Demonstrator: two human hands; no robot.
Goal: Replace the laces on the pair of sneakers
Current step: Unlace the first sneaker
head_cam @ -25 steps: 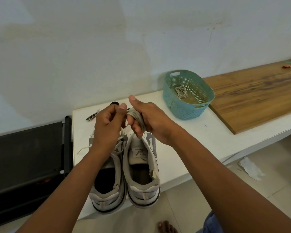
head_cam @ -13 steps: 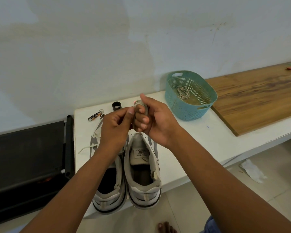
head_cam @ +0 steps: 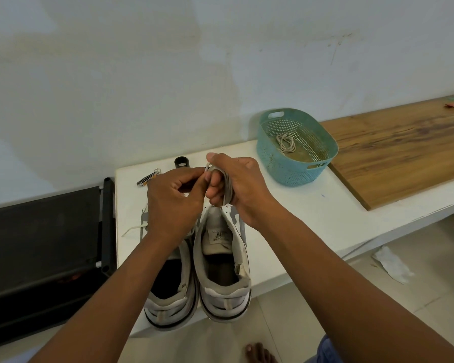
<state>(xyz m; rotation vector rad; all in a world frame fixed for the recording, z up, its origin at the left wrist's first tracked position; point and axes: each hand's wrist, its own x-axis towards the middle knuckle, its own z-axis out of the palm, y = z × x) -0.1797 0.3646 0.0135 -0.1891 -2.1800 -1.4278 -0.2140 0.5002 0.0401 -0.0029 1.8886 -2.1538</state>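
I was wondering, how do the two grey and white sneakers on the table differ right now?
The right-hand grey and white sneaker shows no lace and its labelled tongue stands bare, while the left-hand grey and white sneaker still has a white lace, with one end trailing onto the white table. The left-hand sneaker is largely covered by the left hand and forearm; the right-hand one is mostly in plain view. Both stand side by side, heels toward the table edge.

Sneakers point(head_cam: 222, 263) white-grey — basket point(head_cam: 296, 150) teal, perforated; lace point(head_cam: 227, 184) seemingly grey.
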